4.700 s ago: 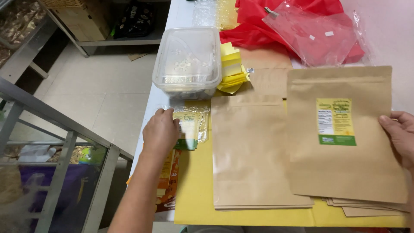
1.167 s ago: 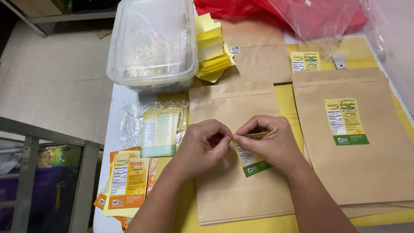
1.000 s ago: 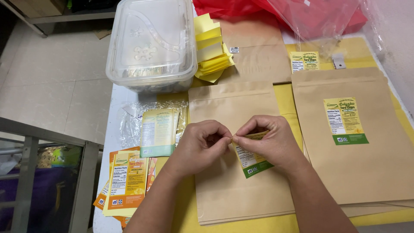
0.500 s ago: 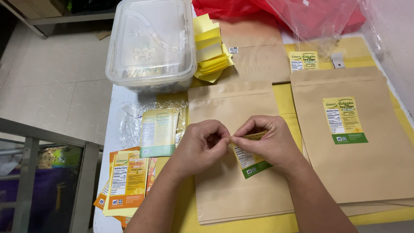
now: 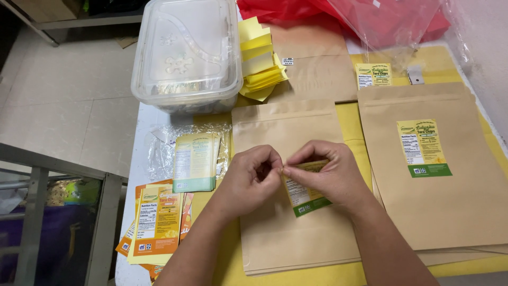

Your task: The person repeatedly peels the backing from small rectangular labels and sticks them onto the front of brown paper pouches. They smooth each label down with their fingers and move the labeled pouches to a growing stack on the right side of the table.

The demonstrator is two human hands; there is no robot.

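Head view: we are pinching a yellow-and-green label sticker by its top edge, left hand and right hand both closed on it, just above a plain brown paper pouch lying on the yellow mat.

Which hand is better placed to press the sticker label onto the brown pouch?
Probably the right hand: it already holds the sticker label over the brown pouch; the left hand only pinches its top edge.

A white surface with a yellow mat over most of it fills the right. Left of it lies a pale tiled floor (evenly lit), crossed near-left by a grey metal rail. A pale wall stands far right.
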